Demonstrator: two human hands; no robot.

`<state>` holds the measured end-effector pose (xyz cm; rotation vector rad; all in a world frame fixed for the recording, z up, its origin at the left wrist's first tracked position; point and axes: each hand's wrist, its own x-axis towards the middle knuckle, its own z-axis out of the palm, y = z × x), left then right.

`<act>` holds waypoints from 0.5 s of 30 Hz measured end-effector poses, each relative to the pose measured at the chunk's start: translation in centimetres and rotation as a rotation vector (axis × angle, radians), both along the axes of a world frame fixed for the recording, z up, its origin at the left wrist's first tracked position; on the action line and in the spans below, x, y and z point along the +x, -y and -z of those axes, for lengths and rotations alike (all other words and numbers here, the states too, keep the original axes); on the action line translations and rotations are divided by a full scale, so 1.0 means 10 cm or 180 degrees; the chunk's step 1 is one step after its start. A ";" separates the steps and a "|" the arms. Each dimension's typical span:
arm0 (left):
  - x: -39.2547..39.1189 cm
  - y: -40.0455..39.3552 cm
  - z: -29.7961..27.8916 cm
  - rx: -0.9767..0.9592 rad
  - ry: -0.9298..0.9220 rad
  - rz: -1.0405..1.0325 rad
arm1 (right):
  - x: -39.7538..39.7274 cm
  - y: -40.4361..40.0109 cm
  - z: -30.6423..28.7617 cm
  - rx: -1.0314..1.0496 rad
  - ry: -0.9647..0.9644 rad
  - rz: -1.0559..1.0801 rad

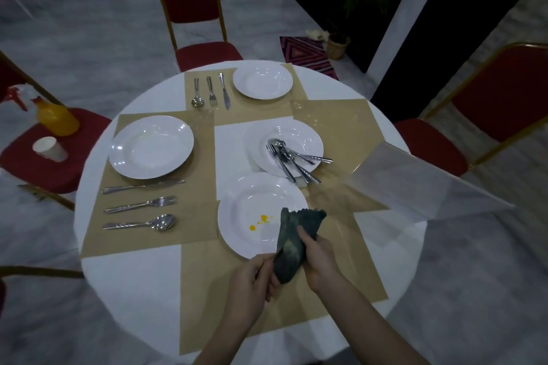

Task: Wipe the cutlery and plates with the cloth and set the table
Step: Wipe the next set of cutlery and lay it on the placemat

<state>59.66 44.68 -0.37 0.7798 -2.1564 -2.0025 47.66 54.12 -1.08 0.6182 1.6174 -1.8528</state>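
My right hand [318, 261] grips a dark green cloth [292, 246] that is wrapped round a piece of cutlery. My left hand [253, 281] holds that piece by its handle [267, 265]; its other end is hidden in the cloth. Just behind the hands lies a white plate [252, 207] with orange spots on it. Another white plate [308, 136] at the centre right carries a pile of several forks, spoons and knives [292, 157]. Two places are laid: a plate [151, 147] with knife, fork and spoon at the left, and a plate [262, 80] with cutlery at the far side.
The round white table [133, 278] carries tan placemats [201, 284]. Red chairs stand around it; the left chair [38, 169] holds an orange spray bottle [56, 117] and a paper cup [49, 148]. A translucent sheet [421, 184] sticks out at the right edge.
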 end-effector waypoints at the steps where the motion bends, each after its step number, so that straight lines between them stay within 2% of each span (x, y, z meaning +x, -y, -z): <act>1: -0.01 -0.02 -0.01 -0.0132 0.0092 0.0126 | -0.03 -0.01 0.00 0.0007 0.0035 0.0020; 5: -0.14 -0.13 -0.03 -0.0629 0.0398 0.0155 | -0.07 0.03 -0.03 -0.0263 0.0185 -0.0462; 7: -0.28 -0.14 -0.10 -0.0651 0.0482 0.0027 | -0.13 0.06 -0.04 -0.0316 0.0149 -0.0748; 11: -0.47 -0.21 -0.27 -0.0322 0.0543 0.0007 | -0.57 0.07 -0.08 0.0022 0.0087 -0.0390; 15: -0.39 -0.31 -0.29 -0.0118 0.0540 -0.0102 | -0.77 0.08 -0.06 -0.0041 0.0158 -0.0211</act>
